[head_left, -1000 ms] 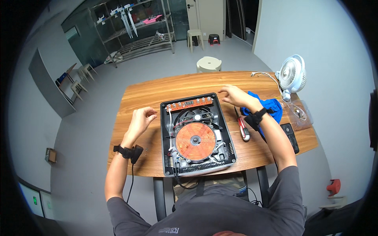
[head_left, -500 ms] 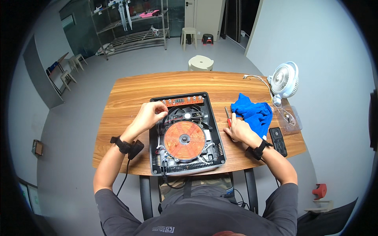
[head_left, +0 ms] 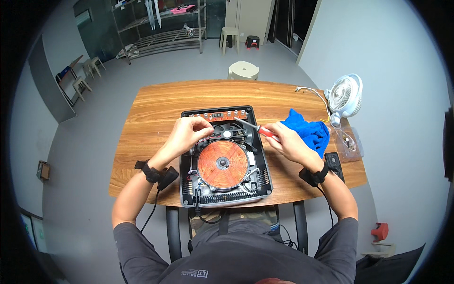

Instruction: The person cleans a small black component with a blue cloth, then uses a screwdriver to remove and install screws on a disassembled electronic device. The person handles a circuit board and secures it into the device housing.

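An opened induction cooker (head_left: pixel 265 161) lies on the table before me, its round copper coil (head_left: pixel 210 165) bare. Behind the coil sit a black cooling fan (head_left: pixel 227 134) and a narrow orange control board (head_left: pixel 222 115) with a small display. Over the fan's left side, my left hand (head_left: pixel 190 135) is closed in a pinch; whatever is between the fingertips is too small to make out. My right hand (head_left: pixel 289 143) grips a screwdriver (head_left: pixel 267 133) by its red handle. The screwdriver's shaft points left over the cooker, with its tip near the control board.
A crumpled blue cloth (head_left: pixel 309 132) lies right of the cooker. Farther right are a white fan (head_left: pixel 344 96) with a cable, a clear plastic box (head_left: pixel 352 147) of small parts and a black case (head_left: pixel 334 163). A pale stool (head_left: pixel 243 70) stands beyond the table.
My right hand has lifted the screwdriver from beside the blue cloth and brought it left over the cooker. My left hand has shifted slightly right above the fan.
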`<state>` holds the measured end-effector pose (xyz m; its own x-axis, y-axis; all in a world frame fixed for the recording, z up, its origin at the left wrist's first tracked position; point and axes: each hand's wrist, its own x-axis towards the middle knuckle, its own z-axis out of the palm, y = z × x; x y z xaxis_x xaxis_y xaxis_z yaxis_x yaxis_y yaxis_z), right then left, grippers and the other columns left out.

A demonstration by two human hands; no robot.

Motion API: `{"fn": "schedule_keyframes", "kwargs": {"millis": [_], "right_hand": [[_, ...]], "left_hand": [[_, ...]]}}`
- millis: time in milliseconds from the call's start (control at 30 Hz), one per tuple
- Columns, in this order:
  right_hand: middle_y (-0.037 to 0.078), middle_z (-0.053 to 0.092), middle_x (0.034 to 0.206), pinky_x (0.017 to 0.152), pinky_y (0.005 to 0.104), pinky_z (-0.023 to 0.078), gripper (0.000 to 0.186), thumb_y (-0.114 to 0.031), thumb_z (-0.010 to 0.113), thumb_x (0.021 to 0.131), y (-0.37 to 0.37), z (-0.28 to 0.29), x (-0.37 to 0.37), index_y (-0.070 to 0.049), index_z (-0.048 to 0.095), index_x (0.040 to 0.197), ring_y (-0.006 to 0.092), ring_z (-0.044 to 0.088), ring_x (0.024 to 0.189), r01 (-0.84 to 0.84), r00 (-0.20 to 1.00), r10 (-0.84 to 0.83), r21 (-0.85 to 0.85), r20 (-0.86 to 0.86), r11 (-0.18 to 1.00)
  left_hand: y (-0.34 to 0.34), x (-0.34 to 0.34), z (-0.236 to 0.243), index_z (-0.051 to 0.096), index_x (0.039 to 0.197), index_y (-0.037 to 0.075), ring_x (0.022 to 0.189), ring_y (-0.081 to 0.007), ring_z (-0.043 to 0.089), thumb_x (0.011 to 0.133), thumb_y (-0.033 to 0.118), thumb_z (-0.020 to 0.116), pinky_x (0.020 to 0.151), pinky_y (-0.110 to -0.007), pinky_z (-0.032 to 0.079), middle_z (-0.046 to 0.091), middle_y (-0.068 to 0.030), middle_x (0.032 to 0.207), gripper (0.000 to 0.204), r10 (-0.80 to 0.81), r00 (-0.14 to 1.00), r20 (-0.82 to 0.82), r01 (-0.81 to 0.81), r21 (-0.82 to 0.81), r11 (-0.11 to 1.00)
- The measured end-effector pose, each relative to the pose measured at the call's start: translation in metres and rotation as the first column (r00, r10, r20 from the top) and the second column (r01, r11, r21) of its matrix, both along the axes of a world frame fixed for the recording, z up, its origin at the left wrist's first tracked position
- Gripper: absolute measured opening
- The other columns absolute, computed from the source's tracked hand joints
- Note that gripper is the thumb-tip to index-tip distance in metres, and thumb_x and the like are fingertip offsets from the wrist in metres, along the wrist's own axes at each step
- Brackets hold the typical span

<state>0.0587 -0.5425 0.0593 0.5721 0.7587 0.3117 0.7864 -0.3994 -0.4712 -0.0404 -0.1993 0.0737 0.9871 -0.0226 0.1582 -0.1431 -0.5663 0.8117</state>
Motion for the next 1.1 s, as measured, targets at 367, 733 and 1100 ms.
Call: {"fn": "schedule_keyframes", "kwargs": {"millis": [367,733,1100], "right_hand": [[0.012,0.066,0.104,0.071,0.0419,0.059,0.039,-0.020,0.072,0.094,0.028,-0.003,-0.012,-0.011,0.064,0.131,0.0352,0.071,0.086,-0.108,0.991,0.108,0.007,0.079,0.994],[0.013,0.067,0.104,0.072,0.0416,0.059,0.039,-0.018,0.073,0.093,0.028,-0.001,-0.013,-0.010,0.064,0.130,0.0355,0.071,0.088,-0.120,0.990,0.118,0.035,0.076,0.992],[0.016,0.071,0.111,0.084,0.0396,0.058,0.038,-0.018,0.074,0.093,0.023,-0.007,-0.005,-0.004,0.064,0.128,0.0326,0.072,0.100,-0.160,0.981,0.171,0.106,-0.095,0.981]], "left_hand": [[-0.005,0.001,-0.014,0.077,0.100,0.000,0.085,-0.0073,0.069,0.094,0.011,0.076,0.078,-0.026,0.057,0.076,-0.0034,0.090,0.013,-0.089,0.996,-0.032,0.082,-0.168,0.982],[-0.004,0.006,-0.015,0.077,0.099,-0.002,0.082,-0.0082,0.070,0.094,0.011,0.076,0.076,-0.026,0.057,0.077,-0.0053,0.087,0.014,-0.031,0.999,0.031,0.034,-0.089,0.995],[-0.003,0.012,-0.019,0.079,0.101,0.000,0.084,-0.0100,0.071,0.092,0.012,0.078,0.078,-0.028,0.058,0.078,-0.0063,0.091,0.015,-0.114,0.993,-0.032,0.105,-0.212,0.972]]}}
